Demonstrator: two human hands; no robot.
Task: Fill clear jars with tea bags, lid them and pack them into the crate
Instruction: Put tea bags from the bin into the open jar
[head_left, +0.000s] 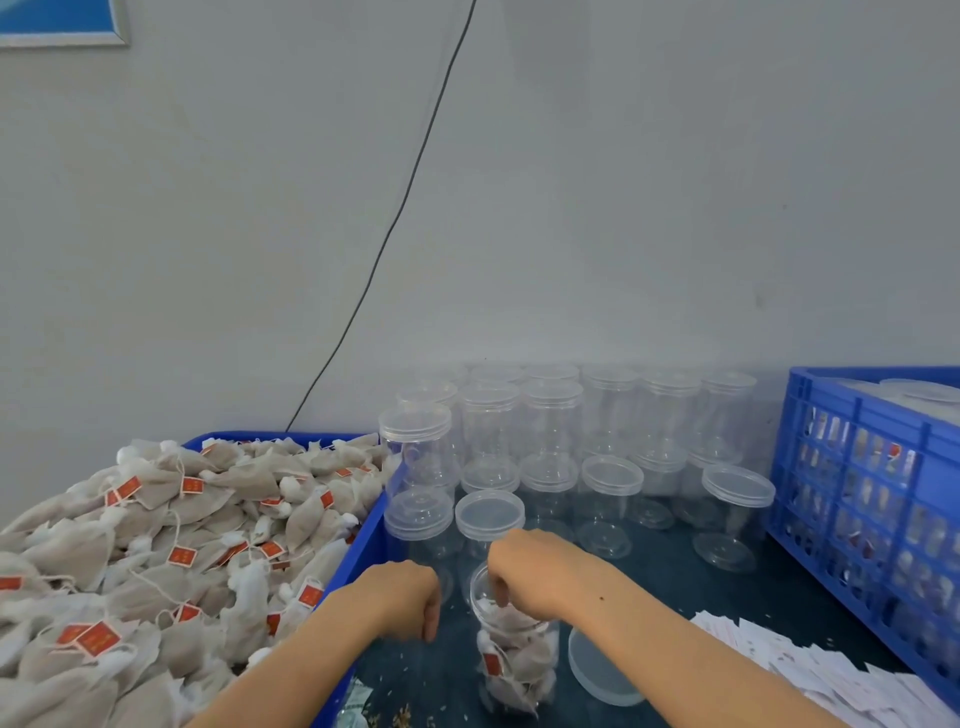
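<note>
We are pushing soft, light tea bags into the open jar (514, 654) on the table with our right hand (524, 571), apparently pinching 1, while our left hand (410, 597) is curling empty beside its thin, slippery wall.

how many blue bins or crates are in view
2. A blue tray heaped with tea bags sits at left; a slatted blue crate holding lidded jars stands at right. Both are cut off by the frame edges.
</note>
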